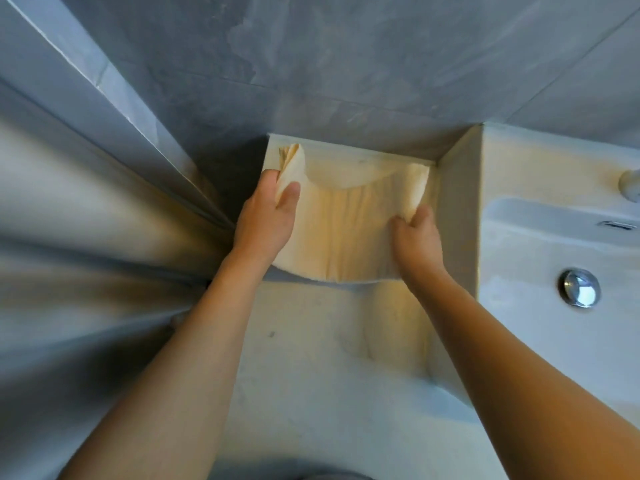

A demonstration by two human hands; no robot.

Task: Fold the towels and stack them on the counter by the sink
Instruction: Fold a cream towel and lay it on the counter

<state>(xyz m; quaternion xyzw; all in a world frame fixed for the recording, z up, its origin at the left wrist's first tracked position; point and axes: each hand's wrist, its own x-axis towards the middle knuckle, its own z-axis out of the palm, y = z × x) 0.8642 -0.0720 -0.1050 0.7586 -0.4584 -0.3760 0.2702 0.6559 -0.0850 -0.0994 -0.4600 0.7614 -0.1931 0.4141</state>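
Note:
A pale yellow towel hangs stretched between both hands above the white counter left of the sink. My left hand pinches its upper left corner, where the cloth bunches in several layers. My right hand grips the right edge lower down. The towel's top edge sags in a curve between the hands, and its bottom edge floats just over the counter. It looks folded at least once; the exact number of layers is hidden.
The white sink basin with a chrome drain plug lies to the right, behind a raised rim. A tap part shows at the right edge. Grey tiled wall rises behind; a grey panel stands close on the left.

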